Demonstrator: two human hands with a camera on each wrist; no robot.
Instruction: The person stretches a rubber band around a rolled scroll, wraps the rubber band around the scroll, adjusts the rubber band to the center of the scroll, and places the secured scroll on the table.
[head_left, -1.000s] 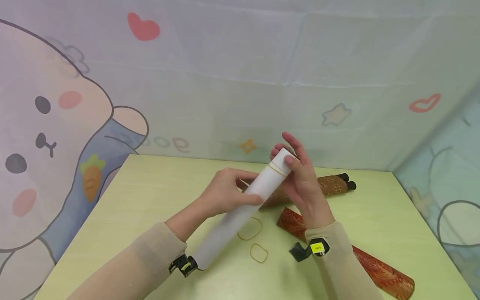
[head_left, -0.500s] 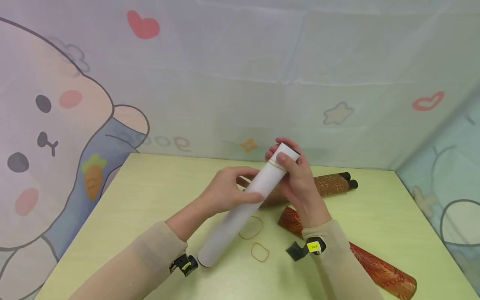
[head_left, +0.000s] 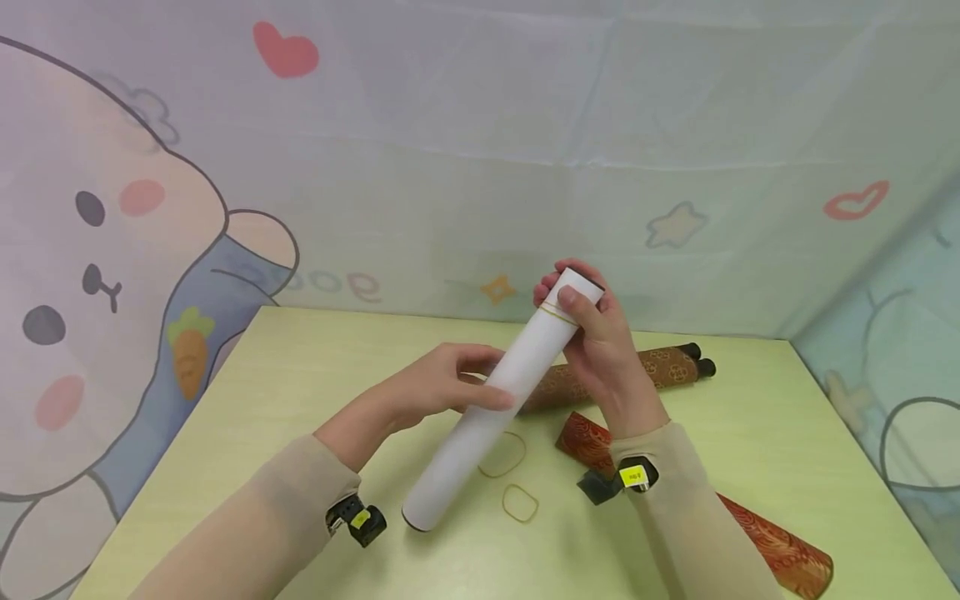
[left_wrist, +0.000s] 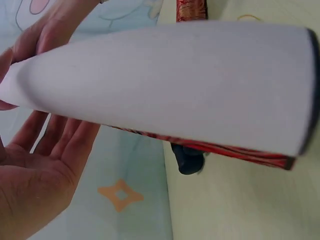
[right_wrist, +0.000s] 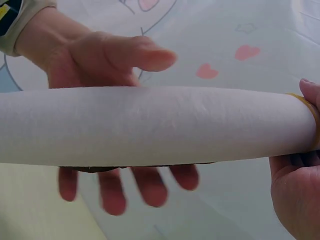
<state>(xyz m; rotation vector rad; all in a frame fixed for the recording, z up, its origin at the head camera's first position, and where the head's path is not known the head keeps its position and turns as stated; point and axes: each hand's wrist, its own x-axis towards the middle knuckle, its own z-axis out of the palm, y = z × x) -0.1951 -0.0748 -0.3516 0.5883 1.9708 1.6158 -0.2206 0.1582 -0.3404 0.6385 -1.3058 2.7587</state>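
A white paper roll [head_left: 528, 358] is held at a slant over the table, its top end up and to the right. My right hand [head_left: 603, 346] grips that top end, thumb across the white face and fingers round the back. Near the thumb, a yellow rubber band [head_left: 555, 313] circles the roll. About midway along it is my left hand [head_left: 435, 383]; the right wrist view shows its fingers stretched out beneath the roll and its thumb raised above. A red patterned edge [left_wrist: 240, 153] shows along the roll's underside in the left wrist view.
Behind the hands lies a brown patterned roll [head_left: 663, 371] with black knobs. A red patterned roll [head_left: 783, 546] lies at the right, partly behind my right forearm. One loose rubber band [head_left: 520, 503] lies near another band [head_left: 504, 473]. A cartoon cloth [head_left: 480, 167] hangs behind the table.
The roll has moved up and slightly right with my right hand. That hand's raised finger has curled round the top end. My left hand now sits lower along the roll, its hold loosened.
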